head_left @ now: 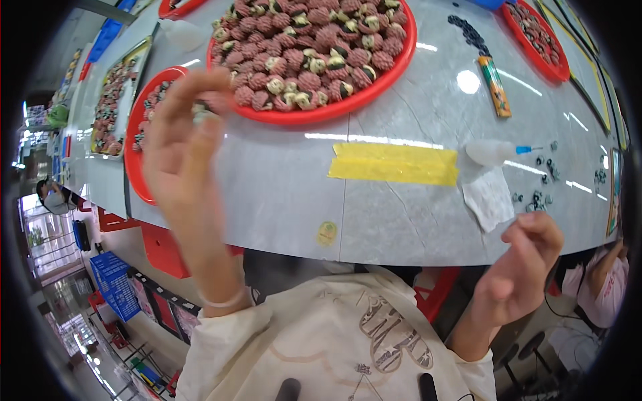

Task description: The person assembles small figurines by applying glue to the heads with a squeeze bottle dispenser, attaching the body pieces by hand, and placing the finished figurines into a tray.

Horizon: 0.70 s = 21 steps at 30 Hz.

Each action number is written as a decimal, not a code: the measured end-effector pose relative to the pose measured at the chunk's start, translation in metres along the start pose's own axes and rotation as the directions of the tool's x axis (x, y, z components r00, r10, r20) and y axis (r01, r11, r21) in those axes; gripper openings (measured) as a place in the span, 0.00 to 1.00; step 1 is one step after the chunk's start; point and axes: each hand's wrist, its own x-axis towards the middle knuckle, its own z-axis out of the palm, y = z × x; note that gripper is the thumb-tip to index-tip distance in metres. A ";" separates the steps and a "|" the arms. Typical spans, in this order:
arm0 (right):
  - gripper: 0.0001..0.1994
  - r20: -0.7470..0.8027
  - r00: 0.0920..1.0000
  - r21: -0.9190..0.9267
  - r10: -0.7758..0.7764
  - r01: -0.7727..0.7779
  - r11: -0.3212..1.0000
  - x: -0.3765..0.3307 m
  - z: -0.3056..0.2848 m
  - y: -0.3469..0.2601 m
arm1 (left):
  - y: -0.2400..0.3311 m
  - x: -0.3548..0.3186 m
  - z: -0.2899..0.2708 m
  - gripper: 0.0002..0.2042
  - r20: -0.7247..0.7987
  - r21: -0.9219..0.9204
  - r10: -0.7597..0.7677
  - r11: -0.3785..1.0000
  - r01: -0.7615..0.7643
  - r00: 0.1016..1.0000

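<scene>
Step, my read: one-piece handling, left side. Left hand (190,157) is up by the near-left rim of the big red tray (301,117), motion-blurred; thumb and fingers look pinched on a small pink piece (214,101) with a pale bit. Pile of pink shells (311,57) fills the big tray; smaller red tray (136,179) with more of the same sits left, partly behind the left hand.

Right hand (518,277) is near the front edge, fingers half curled. Nothing seen in it; can't tell if something small is hidden in the curl. Nearest things: white tissue (491,200), dark beads (537,200), bottle (490,152) with blue needle tip.

Next move, judged: a light pinch, since the shells look easy to crush, plus a lift clear of both rims before any sideways travel.

Room: gap between the two red trays is tight, left hand is right there. Bare desk (287,200) in front of the big tray, up to the yellow tape (393,164), is the best open lane. Right side is cluttered: watch the needle tip and the loose beads. Desk's front edge runs close to the body, little margin there.
</scene>
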 end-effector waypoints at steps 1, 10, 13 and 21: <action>0.21 -0.089 0.992 -0.015 0.088 -0.089 0.996 -0.001 -0.002 0.002 | 0.002 0.012 -0.020 0.12 -0.015 0.253 -0.060 0.966 0.062 0.998; 0.14 -0.189 0.947 0.130 0.261 -0.239 0.962 0.008 0.000 0.008 | -0.036 0.097 0.000 0.11 0.530 0.613 0.195 0.585 -0.531 0.825; 0.11 -0.199 0.930 0.162 0.308 -0.279 0.947 0.005 -0.003 0.008 | -0.033 0.106 0.023 0.12 0.568 0.661 0.043 0.571 -0.487 0.822; 0.06 -0.194 0.883 0.186 0.427 -0.395 0.900 0.004 -0.011 0.015 | -0.049 0.115 0.020 0.07 0.654 0.499 0.057 0.717 -0.487 0.755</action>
